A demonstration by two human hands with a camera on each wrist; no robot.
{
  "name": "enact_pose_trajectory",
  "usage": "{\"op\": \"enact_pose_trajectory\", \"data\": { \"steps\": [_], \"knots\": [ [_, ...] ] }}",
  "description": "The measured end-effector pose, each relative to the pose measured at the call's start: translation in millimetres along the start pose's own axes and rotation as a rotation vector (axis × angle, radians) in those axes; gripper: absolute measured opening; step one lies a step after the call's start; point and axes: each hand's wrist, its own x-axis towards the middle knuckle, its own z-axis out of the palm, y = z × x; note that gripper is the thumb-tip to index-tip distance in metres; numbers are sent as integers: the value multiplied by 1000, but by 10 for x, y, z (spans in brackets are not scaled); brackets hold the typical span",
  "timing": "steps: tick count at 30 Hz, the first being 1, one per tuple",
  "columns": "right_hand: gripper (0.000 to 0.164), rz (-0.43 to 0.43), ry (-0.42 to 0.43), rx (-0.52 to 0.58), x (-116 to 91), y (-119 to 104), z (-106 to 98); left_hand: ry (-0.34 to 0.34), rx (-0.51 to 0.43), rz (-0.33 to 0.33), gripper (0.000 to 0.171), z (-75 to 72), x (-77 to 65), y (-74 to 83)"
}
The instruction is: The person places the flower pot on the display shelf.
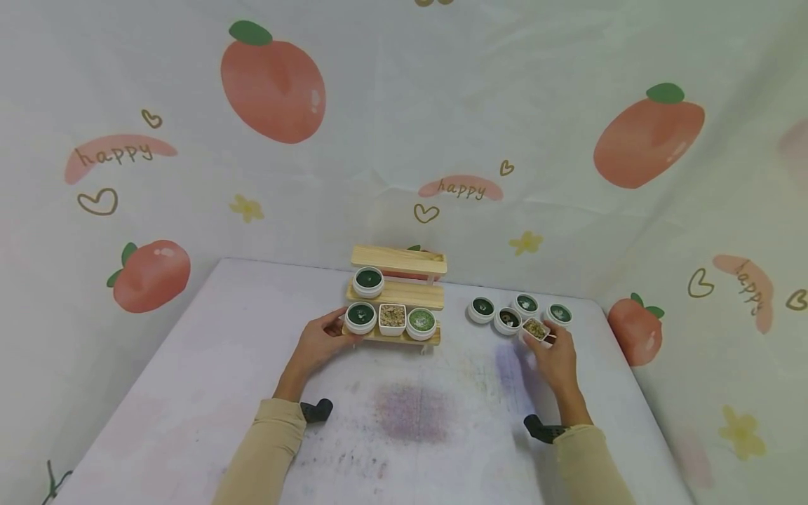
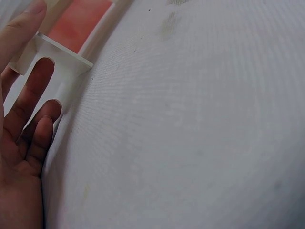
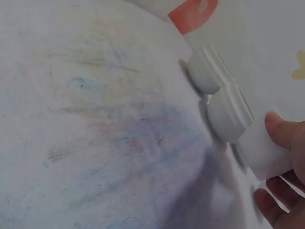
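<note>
I'm seeing the right hand (image 1: 555, 354) pinching a tilted, square white pot (image 1: 535, 330) of grainy filling by four dark-filled round pots (image 1: 482, 310) on the surface (image 1: 442, 456). The left hand (image 1: 320, 341) is touching a wooden rack (image 1: 398, 259), perhaps gripping; I cannot tell. It's carrying three green-filled round cups (image 1: 369, 281), one grainy square cup (image 1: 392, 318).

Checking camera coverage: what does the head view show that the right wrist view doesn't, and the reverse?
Head only: the left hand at the wooden stand, its four filled cups, the "happy" lettering. Right wrist only: the lower fingertips by the underside of the square white cup. Both: the right hand holding that cup, round white cups beside it, the stained tabletop.
</note>
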Motion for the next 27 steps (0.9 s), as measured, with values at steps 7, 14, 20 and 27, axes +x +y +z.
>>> {"op": "enact_pose_trajectory", "data": {
  "steps": [7,14,20,27],
  "knots": [
    [65,-36,18,38,28,-136,-27,-2,-4,-10,80,1,-2,-8],
    [68,-76,10,130,11,-353,11,-2,-9,-7,80,1,1,-2],
    [64,-144,10,178,-18,-506,98,-2,-16,-4,81,6,-2,-4],
    [61,-269,2,237,-56,-684,206,-2,-13,7,81,0,3,-9]
  ]
}}
